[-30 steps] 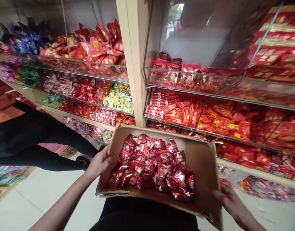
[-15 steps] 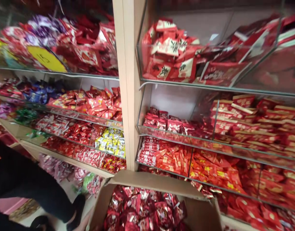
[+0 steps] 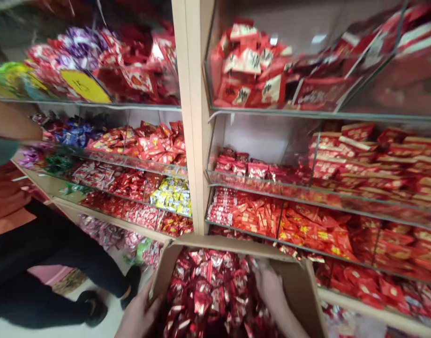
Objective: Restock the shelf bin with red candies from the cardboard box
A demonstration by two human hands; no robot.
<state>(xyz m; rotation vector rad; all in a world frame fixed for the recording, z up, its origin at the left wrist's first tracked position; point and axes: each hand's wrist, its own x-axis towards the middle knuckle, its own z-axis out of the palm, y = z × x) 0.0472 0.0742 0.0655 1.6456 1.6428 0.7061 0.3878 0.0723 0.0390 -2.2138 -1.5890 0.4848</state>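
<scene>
At the bottom centre stands an open cardboard box (image 3: 232, 242) filled with shiny dark red wrapped candies (image 3: 204, 286). My left hand (image 3: 139, 310) is at the box's left side, its fingers closed over the side wall. Inside the box, at the right of the candies, is my right hand (image 3: 269, 286); it is smeared by motion, and whether it holds any candy cannot be made out.
Glass-fronted shelves (image 3: 306, 188) of packaged candy rise ahead, split by a pale upright post (image 3: 192, 117). A yellow tag (image 3: 85, 86) hangs at the upper left. A person in dark trousers (image 3: 60, 239) stands at the left.
Both my hands have come into view, the left at the box's side and the right inside it. The view has shifted left, showing more of the person, whose arm reaches towards the left shelves.
</scene>
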